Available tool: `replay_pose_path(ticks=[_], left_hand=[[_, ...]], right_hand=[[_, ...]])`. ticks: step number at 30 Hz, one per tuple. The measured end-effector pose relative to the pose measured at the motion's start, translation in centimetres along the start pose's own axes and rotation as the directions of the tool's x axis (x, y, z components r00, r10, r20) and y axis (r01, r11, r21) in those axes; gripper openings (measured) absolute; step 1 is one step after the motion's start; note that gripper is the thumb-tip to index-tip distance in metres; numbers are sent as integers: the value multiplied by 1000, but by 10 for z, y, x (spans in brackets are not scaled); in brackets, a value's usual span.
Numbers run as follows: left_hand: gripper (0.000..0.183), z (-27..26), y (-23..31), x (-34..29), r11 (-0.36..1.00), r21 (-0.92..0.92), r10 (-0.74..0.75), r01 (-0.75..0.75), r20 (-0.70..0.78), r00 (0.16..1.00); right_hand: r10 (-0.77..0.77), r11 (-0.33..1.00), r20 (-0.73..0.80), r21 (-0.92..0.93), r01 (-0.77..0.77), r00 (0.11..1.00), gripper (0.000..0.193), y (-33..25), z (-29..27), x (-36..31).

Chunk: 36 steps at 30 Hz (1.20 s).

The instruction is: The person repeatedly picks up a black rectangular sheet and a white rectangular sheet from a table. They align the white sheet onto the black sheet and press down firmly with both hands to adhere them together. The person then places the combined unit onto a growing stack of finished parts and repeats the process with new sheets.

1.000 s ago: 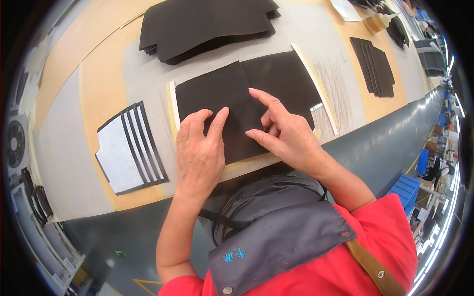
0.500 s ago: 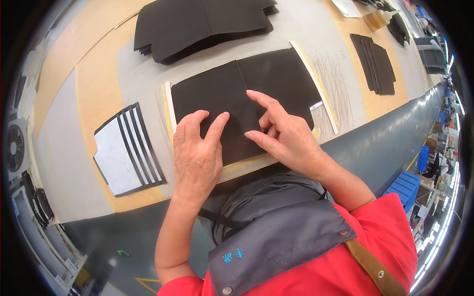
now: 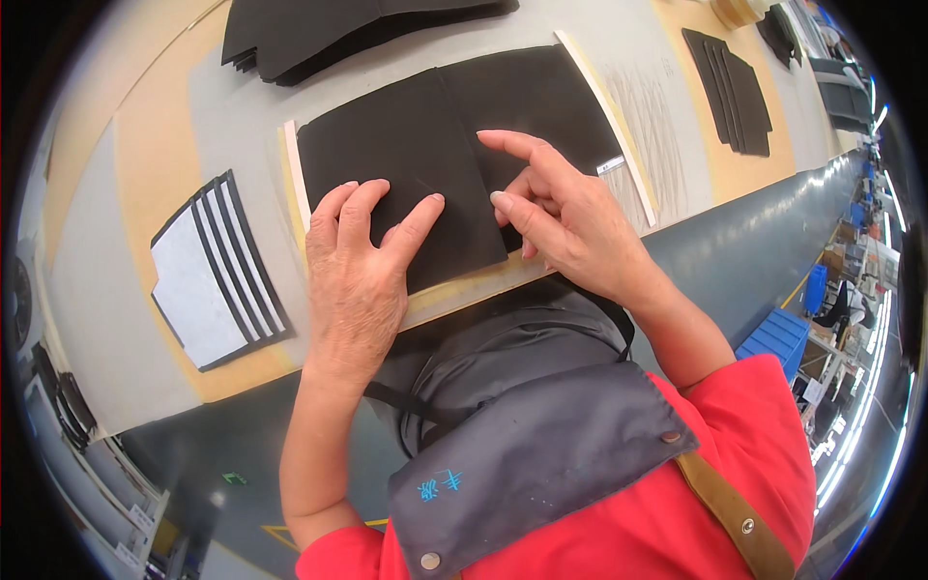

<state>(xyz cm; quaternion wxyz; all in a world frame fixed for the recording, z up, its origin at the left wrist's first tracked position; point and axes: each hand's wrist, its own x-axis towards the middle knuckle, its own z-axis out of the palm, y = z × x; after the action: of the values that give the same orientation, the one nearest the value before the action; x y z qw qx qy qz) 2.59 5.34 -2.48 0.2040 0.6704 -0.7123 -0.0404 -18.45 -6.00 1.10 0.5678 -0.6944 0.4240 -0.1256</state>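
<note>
The left hand rests splayed, grasping nothing, on a black panel on the worktop, hiding its lower left corner. The right hand meets the panel's right edge; partly hidden fingers: cannot tell whether they pinch. Beyond, the top border crops a black panel stack.

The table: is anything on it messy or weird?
Yes, a bit: scratchy dark lines run over the pale table top, right of the right-hand white strip beside the black pieces. They look odd because the surface around them is plainer. I see no spill.
</note>
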Motion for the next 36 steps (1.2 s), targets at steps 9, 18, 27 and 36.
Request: replay_pose_path(ticks=[9,18,27,36], left_hand=[[60,0,-1,-5,997,39,60,-62,57,997],[68,-1,0,-5,993,61,96,-102,87,991],[65,-4,5,-3,994,77,73,-83,113,991],[64,-3,7,-2,990,114,70,-83,115,991]], right_hand=[[20,999,-2,-25,-20,1000,46,4,-5,-5],[-566,763,-8,-385,519,825,19,34,-14,-14],[-613,685,61,-455,569,787,30,52,-17,-26],[-665,598,117,-508,620,738,42,61,-18,-26]])
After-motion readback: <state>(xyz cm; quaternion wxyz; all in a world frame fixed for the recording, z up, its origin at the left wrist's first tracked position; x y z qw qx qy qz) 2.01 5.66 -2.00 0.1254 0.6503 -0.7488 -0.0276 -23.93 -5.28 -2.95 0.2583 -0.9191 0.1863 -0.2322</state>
